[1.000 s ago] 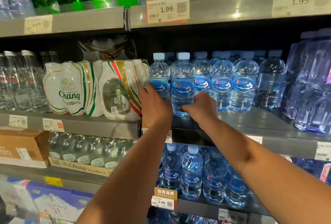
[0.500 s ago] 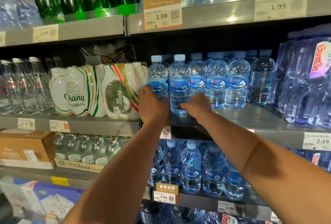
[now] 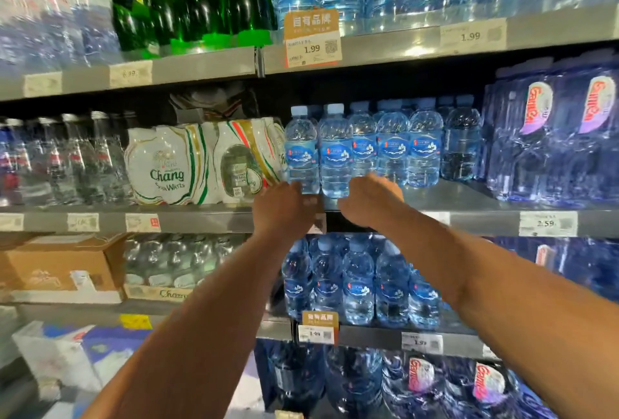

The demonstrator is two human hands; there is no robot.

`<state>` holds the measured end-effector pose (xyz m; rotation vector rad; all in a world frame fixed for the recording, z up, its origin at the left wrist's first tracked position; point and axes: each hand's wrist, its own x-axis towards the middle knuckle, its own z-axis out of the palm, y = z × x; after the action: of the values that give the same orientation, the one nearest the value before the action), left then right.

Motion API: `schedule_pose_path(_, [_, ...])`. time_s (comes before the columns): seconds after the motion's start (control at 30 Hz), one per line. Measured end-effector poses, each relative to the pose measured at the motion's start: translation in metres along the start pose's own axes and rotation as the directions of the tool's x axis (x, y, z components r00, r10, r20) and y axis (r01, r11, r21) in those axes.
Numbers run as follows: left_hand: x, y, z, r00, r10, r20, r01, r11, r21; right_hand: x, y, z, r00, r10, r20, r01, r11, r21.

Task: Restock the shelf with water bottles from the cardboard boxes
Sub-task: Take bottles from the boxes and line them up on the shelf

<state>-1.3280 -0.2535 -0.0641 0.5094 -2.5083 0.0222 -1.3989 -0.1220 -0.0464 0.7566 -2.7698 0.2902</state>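
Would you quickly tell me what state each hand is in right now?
Left hand: cannot tell, fingers hidden.
Right hand: cannot tell, fingers hidden.

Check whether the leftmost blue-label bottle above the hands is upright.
Upright: the bottle stands on the shelf, cap straight up.

Left hand [image 3: 284,209], right hand [image 3: 368,202] near bottles [image 3: 336,150]

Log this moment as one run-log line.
left hand: base of leftmost clear blue-labelled plastic water bottle | right hand: base of neighbouring bottle | grips: hidden | shelf: grey metal, middle
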Motion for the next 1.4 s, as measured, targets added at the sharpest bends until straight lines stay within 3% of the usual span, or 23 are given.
schedule_pose_path(0.3, [-0.086,-0.052,-0.022,0.984,0.050,0.169,-0.052,0.999,0.011,-0.093,-0.058,0.022,0.999,0.044,0.027,-0.042,0.998,-0.053])
schedule_pose_path(0.57, [-0.190,-0.091,-0.006,0.941,0.140,0.307,-0.159,0.987,0.035,-0.201,-0.112,0.071,0.976,0.132,0.173,-0.112,0.986,-0.119])
schedule_pose_path(0.83, [-0.272,-0.097,0.027,0.853,0.237,0.465,-0.227,0.971,-0.078,-0.290,-0.120,0.121,0.904,0.248,0.347,-0.168,0.955,-0.244])
schedule_pose_path(0.97, [-0.298,-0.093,0.054,0.809,0.232,0.541,-0.223,0.971,-0.082,-0.304,-0.113,0.151,0.864,0.277,0.420,-0.166,0.945,-0.282])
schedule_pose_path(1.1, [-0.317,-0.098,0.090,0.762,0.206,0.614,-0.174,0.978,-0.112,-0.309,-0.106,0.187,0.829,0.266,0.492,-0.186,0.961,-0.207])
schedule_pose_path(1.23, [-0.325,-0.100,0.127,0.712,0.172,0.681,-0.194,0.980,-0.045,-0.305,-0.100,0.227,0.826,0.200,0.527,-0.137,0.978,-0.157])
schedule_pose_path(1.4, [-0.315,-0.097,0.176,0.683,0.132,0.719,-0.217,0.976,0.027,-0.278,-0.081,0.278,0.772,0.163,0.614,-0.126,0.987,-0.103])
